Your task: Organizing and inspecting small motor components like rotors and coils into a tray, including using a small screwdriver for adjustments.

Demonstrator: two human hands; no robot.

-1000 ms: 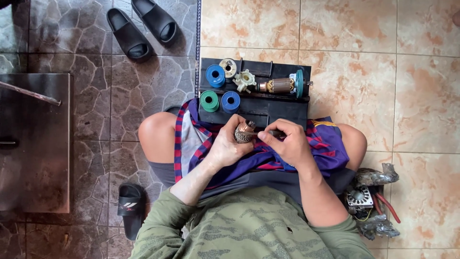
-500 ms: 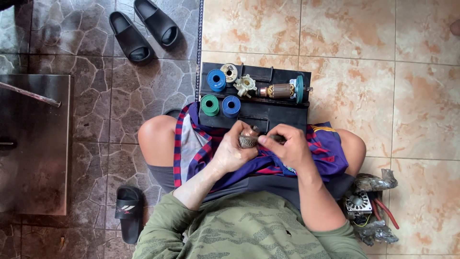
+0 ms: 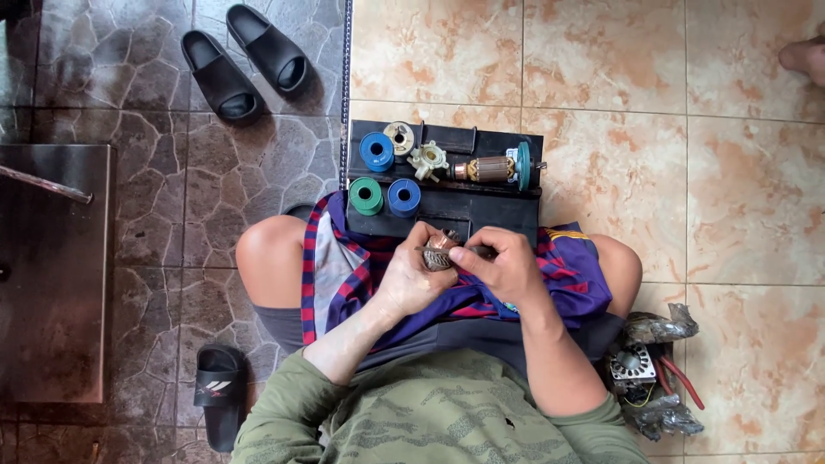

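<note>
From the head camera, the person sat on the floor with a striped cloth (image 3: pixel 344 266) across the lap. The left hand (image 3: pixel 412 275) cupped a small copper-wound armature (image 3: pixel 440 251) from below, its fingers curled tight round the body. The right hand (image 3: pixel 507 266) met it from the other side, thumb and forefinger pinched together on the armature's end; whether they held a tool there could not be told. The armature sat over the lap, just beneath the near edge of a black tray (image 3: pixel 447 210).

On the tray stood a blue spool (image 3: pixel 376 151), a green spool (image 3: pixel 366 196) and a second blue spool (image 3: pixel 403 197), near a pale gear-like part (image 3: pixel 427 159). A larger armature (image 3: pixel 494 169) lay on its side along the tray's far right.

By the right hip lay motor parts with red wires (image 3: pixel 649 378). Two black slippers (image 3: pixel 245 60) lay on the stone floor well beyond the tray, a third slipper (image 3: pixel 216 395) beside the left elbow.
</note>
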